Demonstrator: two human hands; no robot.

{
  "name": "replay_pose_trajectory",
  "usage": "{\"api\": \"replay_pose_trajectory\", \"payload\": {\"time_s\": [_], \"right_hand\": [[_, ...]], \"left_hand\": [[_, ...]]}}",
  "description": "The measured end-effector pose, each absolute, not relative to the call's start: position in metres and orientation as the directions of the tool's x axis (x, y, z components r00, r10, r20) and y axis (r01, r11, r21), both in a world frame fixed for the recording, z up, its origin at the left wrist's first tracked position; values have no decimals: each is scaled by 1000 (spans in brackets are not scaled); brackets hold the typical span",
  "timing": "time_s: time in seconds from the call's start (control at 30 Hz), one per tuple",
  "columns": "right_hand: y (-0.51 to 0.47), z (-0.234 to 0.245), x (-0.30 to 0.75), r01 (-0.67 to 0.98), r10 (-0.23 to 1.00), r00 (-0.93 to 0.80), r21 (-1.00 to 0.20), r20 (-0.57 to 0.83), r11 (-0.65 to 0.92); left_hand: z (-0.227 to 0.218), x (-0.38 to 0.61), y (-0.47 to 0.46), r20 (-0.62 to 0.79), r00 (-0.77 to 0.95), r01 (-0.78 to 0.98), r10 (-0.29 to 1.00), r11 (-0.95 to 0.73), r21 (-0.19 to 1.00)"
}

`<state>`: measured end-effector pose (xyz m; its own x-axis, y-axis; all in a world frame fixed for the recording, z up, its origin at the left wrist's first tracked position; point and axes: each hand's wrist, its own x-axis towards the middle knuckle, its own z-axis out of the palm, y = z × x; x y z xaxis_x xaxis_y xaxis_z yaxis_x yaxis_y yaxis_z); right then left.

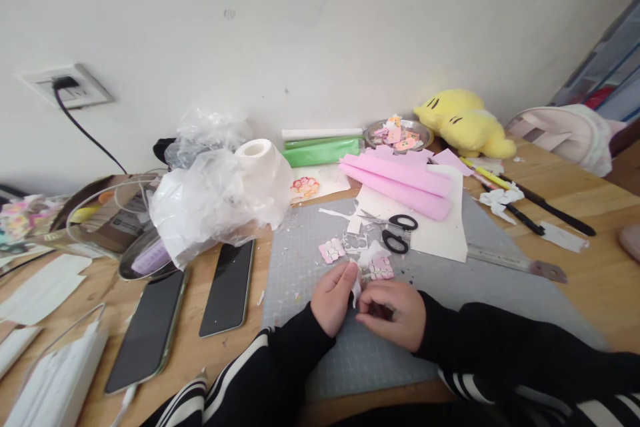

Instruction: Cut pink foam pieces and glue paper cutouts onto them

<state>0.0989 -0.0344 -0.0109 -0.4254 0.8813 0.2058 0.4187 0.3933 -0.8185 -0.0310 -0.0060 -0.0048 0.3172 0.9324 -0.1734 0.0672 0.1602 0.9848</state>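
Note:
My left hand (334, 297) and my right hand (393, 313) meet over the grey cutting mat (305, 260), both in black sleeves with white stripes. Their fingers are pinched together on a small white paper piece (356, 288) held between them. Just beyond the hands lie small pink-and-white cutouts (332, 250) and paper scraps. Black-handled scissors (397, 232) rest on the mat a little farther back, beside a white sheet (440, 230).
Two dark phones (227, 288) lie left of the mat, near a crumpled plastic bag (210, 203) and a white tape roll (260, 153). Pink rolled paper (400, 183), green rolls (323, 150), a metal ruler (515, 260), pens and a yellow plush toy (465, 123) sit behind and right.

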Motion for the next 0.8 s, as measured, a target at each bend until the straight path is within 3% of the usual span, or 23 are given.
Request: {"api": "replay_pose_trajectory", "payload": {"time_s": [0.13, 0.4, 0.63, 0.73, 0.8], "right_hand": [[-33, -8, 100, 405, 882, -416, -824, 220, 396], [-33, 8, 108, 282, 849, -323, -814, 419, 509], [-34, -3, 102, 321, 831, -416, -795, 370, 515], [-34, -3, 102, 307, 859, -442, -856, 260, 417], [-33, -1, 102, 262, 892, -430, -927, 138, 269]], "left_hand": [[-7, -32, -6, -178, 329, 57, 927, 169, 984], [-6, -33, -6, -159, 336, 77, 928, 142, 987], [-9, -32, -6, -154, 328, 41, 932, 149, 988], [-9, -32, -7, -133, 344, 51, 930, 123, 991], [-9, -31, -7, -142, 356, 54, 924, 132, 990]]}}
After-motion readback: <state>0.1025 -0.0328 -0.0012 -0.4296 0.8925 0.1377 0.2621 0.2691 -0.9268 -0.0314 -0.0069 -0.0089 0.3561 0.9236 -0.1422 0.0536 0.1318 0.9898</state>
